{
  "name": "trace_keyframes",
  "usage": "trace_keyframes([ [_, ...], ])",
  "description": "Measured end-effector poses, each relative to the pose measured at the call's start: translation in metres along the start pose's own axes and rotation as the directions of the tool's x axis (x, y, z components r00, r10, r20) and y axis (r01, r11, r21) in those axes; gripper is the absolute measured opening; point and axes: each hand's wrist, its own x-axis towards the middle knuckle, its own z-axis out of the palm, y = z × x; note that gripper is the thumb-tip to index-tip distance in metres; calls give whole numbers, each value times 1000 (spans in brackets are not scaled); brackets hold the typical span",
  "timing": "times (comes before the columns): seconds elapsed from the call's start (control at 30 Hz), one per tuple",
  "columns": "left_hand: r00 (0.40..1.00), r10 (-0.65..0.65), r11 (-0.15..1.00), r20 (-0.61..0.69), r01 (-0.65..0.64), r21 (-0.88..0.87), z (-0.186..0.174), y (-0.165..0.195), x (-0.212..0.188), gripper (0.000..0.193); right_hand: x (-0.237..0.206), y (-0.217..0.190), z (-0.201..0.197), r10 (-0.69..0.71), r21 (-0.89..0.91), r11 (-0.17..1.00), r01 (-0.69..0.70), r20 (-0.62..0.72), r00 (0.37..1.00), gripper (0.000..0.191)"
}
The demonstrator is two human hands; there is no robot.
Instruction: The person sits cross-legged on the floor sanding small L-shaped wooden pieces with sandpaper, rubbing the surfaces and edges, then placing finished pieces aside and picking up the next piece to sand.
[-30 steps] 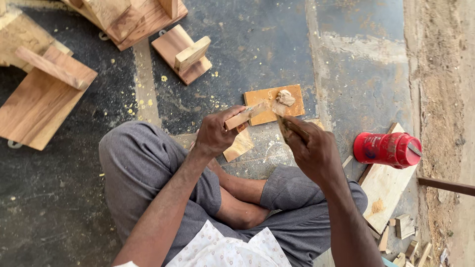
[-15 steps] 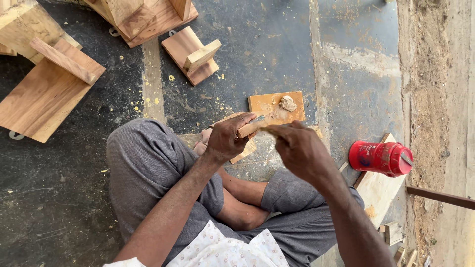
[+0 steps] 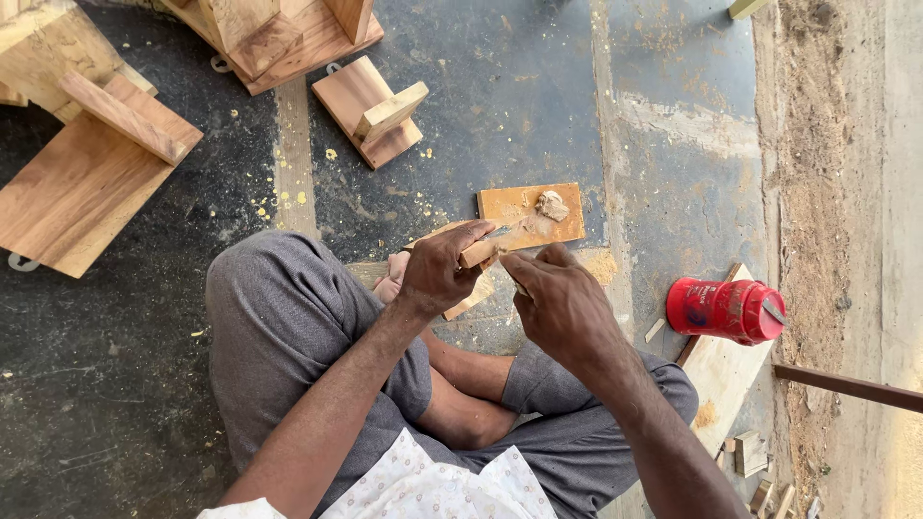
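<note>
Grey trousers (image 3: pixel 288 317), a white shirt with small dots (image 3: pixel 423 485). The small board (image 3: pixel 524 207) is orange-tan with a beige lump of putty (image 3: pixel 552 205); the can (image 3: pixel 726 310) is red, the floor (image 3: pixel 519 106) dark grey-blue.

Out past the grip, farther from the sitter, a small wooden bracket (image 3: pixel 368 109) lies flat on the dark floor (image 3: pixel 500 86) with its short block standing up. Beyond that, at the top edge, sits a stack of wooden pieces (image 3: pixel 279 34). Well off to the left of the grip rests a larger board with a crossbar (image 3: pixel 91 168) — pale sawdust flecks (image 3: pixel 279 197) are scattered between it and the bracket. To the right of the grip a red can (image 3: pixel 726 310) lies on its side, touching a light plank (image 3: pixel 721 380). Small wood offcuts (image 3: pixel 755 461) cluster near the plank's lower end — a dark rod (image 3: pixel 846 386) runs in from the right edge.
</note>
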Motion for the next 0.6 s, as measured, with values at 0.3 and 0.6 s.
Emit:
trace_keyframes([
  [0.3,1000,-1,1000,16,1,2,2,1,-3,42,6,19,-12,214,145,969,-198,-101,972,36],
  [0.6,999,-40,999,31,40,-18,1,5,-1,42,-6,13,-11,188,180,968,-176,-54,981,37],
])
